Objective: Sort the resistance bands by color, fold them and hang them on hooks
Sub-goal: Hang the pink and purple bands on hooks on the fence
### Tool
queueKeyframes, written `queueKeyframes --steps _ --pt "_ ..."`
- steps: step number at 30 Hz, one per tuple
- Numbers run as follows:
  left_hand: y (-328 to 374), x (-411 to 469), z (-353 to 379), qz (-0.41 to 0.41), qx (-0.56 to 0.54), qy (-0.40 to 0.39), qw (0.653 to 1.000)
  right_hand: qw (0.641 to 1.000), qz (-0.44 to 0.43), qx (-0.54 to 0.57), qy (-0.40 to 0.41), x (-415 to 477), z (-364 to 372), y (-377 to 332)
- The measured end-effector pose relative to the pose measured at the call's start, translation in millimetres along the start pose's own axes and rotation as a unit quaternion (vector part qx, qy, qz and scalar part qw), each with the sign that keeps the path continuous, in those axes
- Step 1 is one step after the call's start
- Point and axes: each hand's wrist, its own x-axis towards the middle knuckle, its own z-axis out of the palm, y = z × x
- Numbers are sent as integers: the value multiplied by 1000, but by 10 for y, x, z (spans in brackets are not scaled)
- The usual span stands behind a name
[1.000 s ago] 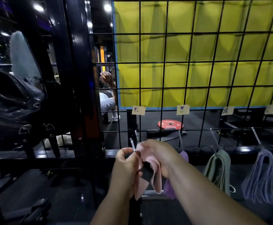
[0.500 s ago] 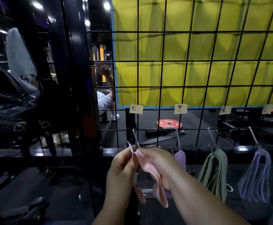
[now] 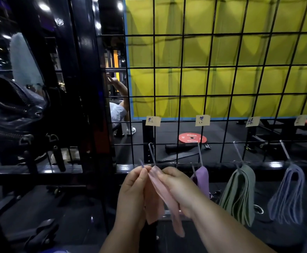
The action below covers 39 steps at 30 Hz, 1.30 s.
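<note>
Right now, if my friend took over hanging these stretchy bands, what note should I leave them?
Left hand: pinches the front tip of the leftmost hook.
Right hand: holds the folded pink band up at that hook; it seems not yet hung.
Done: purple band, green bands and blue-grey bands hang on the next three hooks.
Left: slip the pink band on, then let go.

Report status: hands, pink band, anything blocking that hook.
Left hand pinches the hook by its tip. Right hand grips the pink band, top edge at the hook; seated or not, cannot tell. Purple band hangs alongside, not blocking.
</note>
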Motion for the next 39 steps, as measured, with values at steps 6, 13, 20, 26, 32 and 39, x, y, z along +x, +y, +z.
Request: queueKeyframes --steps 6,13,20,26,32,39 --pt "-26 2 -5 -16 23 40 999 998 -28 -53 16 -17 22 47" --pt "3 -74 -10 -22 42 38 998 1000 -15 -4 25 -31 5 95" --pt "-39 -101 -22 -2 76 43 996 998 12 54 24 -40 21 246" --pt "-111 -61 -42 14 94 48 994 996 6 84 -4 -106 -25 209" --pt "-80 -11 44 54 158 35 985 996 -18 88 5 -110 27 197" --pt "-79 101 86 57 199 31 978 988 -28 140 51 -89 122 284"
